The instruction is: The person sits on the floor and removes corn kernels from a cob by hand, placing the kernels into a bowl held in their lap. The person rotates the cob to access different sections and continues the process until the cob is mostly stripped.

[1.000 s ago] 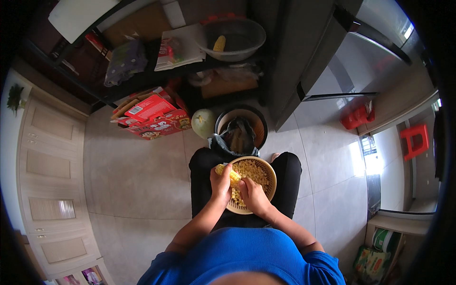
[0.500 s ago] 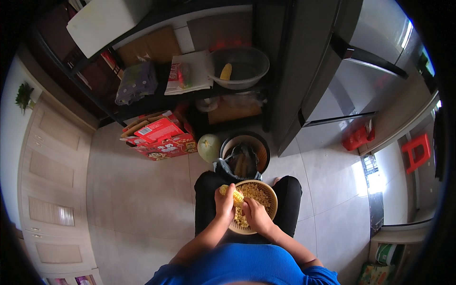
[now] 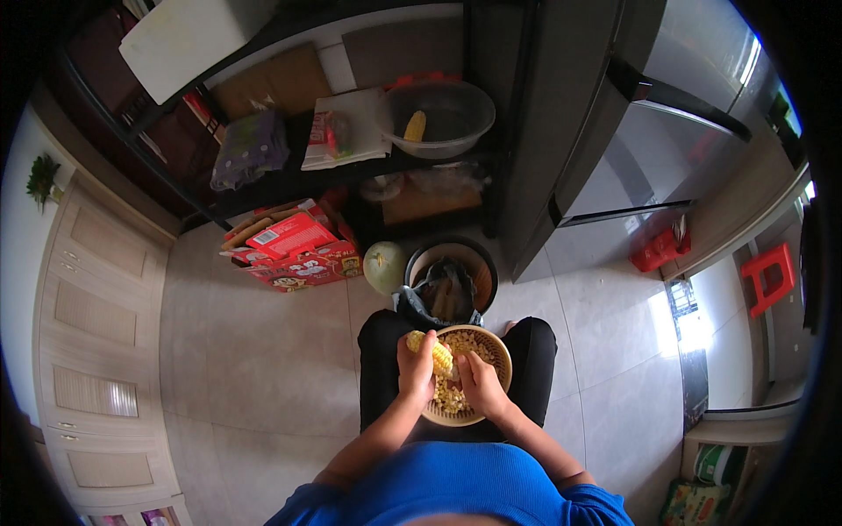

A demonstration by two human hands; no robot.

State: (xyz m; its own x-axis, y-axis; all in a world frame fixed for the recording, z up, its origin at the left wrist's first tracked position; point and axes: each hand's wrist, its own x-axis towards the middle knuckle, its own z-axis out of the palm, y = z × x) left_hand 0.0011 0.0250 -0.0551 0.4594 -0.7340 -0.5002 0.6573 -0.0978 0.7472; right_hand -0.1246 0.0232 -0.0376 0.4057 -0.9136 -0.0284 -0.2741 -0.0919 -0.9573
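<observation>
My left hand (image 3: 416,368) is closed round a corn cob (image 3: 436,355), which tilts over the left side of a round tan basket (image 3: 509,373) on my lap. Yellow kernels still cover much of the cob. Just right of its lower end is my right hand (image 3: 479,386), fingers curled and drawn together; whatever they hold, if anything, is hidden. Loose corn kernels (image 3: 451,401) lie in the basket under both hands.
Beyond my knees stands a bin (image 3: 491,273) with a dark bag, beside a pale green round melon (image 3: 384,267) and a red carton (image 3: 303,254). A clear basin (image 3: 469,131) holding another corn cob (image 3: 416,126) sits on the black shelf. A fridge (image 3: 631,167) rises at right.
My right hand has shifted slightly right, away from the cob, with its fingers now pointing more upward. The left hand keeps its hold, and the cob has tilted a little more steeply.
</observation>
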